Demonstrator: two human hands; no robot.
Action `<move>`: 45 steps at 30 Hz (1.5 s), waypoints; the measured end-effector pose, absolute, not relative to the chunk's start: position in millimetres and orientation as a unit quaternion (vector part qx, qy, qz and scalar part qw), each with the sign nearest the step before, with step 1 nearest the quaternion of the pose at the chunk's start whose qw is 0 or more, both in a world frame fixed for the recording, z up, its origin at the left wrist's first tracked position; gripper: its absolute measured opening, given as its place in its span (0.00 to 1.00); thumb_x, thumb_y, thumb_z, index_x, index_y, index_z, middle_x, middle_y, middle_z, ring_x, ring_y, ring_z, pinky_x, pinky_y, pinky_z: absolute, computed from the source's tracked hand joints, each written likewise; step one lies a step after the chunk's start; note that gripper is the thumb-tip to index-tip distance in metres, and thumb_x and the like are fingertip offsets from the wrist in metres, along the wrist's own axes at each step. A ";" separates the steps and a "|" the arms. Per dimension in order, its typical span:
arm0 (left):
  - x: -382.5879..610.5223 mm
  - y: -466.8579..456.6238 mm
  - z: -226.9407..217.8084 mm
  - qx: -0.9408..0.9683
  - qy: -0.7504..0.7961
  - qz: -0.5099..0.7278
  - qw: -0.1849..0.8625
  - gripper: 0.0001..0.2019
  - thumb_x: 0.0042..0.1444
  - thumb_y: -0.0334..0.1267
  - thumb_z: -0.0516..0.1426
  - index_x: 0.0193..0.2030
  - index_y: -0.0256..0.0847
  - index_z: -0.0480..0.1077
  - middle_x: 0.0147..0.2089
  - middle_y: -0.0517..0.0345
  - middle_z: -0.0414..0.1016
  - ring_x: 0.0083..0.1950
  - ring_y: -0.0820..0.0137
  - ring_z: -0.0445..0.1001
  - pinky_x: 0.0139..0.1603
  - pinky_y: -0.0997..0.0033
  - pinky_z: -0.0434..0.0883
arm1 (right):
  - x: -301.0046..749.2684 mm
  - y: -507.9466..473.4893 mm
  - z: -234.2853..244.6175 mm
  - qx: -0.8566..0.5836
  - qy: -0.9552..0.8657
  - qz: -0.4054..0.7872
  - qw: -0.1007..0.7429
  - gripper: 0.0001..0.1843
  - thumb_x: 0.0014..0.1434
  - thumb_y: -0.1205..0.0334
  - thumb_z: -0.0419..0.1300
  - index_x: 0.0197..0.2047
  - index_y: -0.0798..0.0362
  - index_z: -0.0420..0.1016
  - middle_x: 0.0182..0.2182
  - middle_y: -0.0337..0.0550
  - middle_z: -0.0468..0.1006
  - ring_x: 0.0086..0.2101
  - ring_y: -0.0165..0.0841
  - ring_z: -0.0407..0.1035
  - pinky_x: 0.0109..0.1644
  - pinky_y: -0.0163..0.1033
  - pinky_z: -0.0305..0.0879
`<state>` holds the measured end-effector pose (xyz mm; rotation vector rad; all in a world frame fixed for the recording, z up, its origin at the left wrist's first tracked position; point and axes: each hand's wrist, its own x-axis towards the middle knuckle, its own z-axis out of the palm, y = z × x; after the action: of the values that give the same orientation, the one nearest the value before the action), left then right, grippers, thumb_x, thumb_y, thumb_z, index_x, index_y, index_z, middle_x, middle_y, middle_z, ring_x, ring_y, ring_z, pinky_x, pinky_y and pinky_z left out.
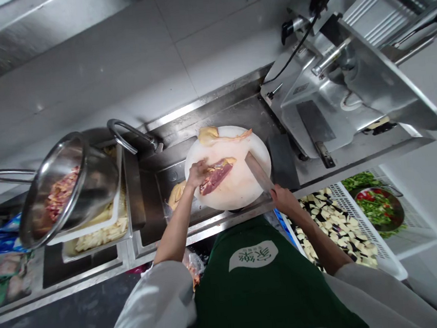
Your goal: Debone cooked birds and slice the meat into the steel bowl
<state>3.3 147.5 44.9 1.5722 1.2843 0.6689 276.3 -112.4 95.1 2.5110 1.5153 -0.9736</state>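
Note:
A round white cutting board (239, 185) lies over the steel sink. On it rests a strip of raw dark-red meat with yellow skin (216, 176). My left hand (197, 173) presses on the meat's left end, fingers curled over it. My right hand (282, 197) grips the handle of a cleaver (258, 171), whose blade angles up over the board just right of the meat. A pale piece of skin (215, 135) lies at the board's far edge.
A tilted steel bowl (66, 186) of chopped meat sits on white trays at left, beside the faucet (128, 134). A meat slicer (349, 74) with a second cleaver (315, 129) stands at right. White crates below hold cut eggplant (334, 225) and greens (379, 205).

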 end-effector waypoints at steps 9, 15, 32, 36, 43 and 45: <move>-33.7 41.8 36.5 0.564 0.607 0.355 0.432 0.23 0.46 0.48 0.69 0.46 0.41 0.73 0.45 0.51 0.74 0.41 0.66 0.74 0.44 0.69 0.72 | 221.1 -22.1 116.6 0.774 0.575 -0.264 -0.008 0.20 0.75 0.60 0.40 0.60 0.59 0.66 0.44 0.60 0.82 0.45 0.45 0.78 0.47 0.41 0.66; -14.8 36.3 30.4 0.489 0.597 0.410 0.486 0.20 0.49 0.48 0.66 0.44 0.42 0.67 0.38 0.56 0.76 0.38 0.68 0.75 0.42 0.71 0.71 | 220.2 10.0 102.2 0.760 0.600 -0.248 0.026 0.21 0.71 0.69 0.42 0.61 0.61 0.66 0.45 0.61 0.82 0.48 0.46 0.77 0.50 0.42 0.66; -35.7 22.7 21.5 0.439 0.634 0.418 0.480 0.18 0.42 0.48 0.66 0.32 0.42 0.64 0.27 0.64 0.66 0.28 0.75 0.65 0.33 0.76 0.67 | 215.4 19.6 140.0 0.777 0.593 -0.211 -0.016 0.26 0.76 0.57 0.36 0.63 0.63 0.63 0.44 0.64 0.80 0.47 0.48 0.76 0.51 0.43 0.66; -33.2 25.4 20.0 0.434 0.639 0.420 0.477 0.17 0.43 0.47 0.66 0.33 0.42 0.64 0.27 0.65 0.65 0.28 0.75 0.64 0.32 0.77 0.66 | 203.9 6.5 132.5 0.760 0.600 -0.248 -0.007 0.25 0.75 0.62 0.38 0.67 0.65 0.60 0.47 0.64 0.79 0.50 0.46 0.75 0.52 0.41 0.64; -34.5 27.8 27.9 0.462 0.651 0.395 0.455 0.13 0.48 0.43 0.65 0.31 0.43 0.64 0.24 0.67 0.59 0.27 0.75 0.61 0.32 0.76 0.63 | 251.6 -89.3 102.4 0.733 0.579 -0.336 0.123 0.16 0.73 0.64 0.46 0.55 0.61 0.69 0.45 0.60 0.81 0.47 0.42 0.77 0.46 0.38 0.62; -41.1 28.5 35.1 0.502 0.657 0.371 0.422 0.12 0.48 0.41 0.66 0.31 0.43 0.67 0.26 0.64 0.63 0.30 0.71 0.65 0.36 0.73 0.66 | 268.6 -109.0 107.6 0.731 0.576 -0.337 0.140 0.15 0.74 0.62 0.46 0.53 0.60 0.70 0.44 0.58 0.81 0.46 0.42 0.77 0.44 0.38 0.60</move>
<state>-41.1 28.5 35.1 1.2577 1.6460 0.9285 268.6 -109.0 107.6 2.1125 1.6632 -0.9744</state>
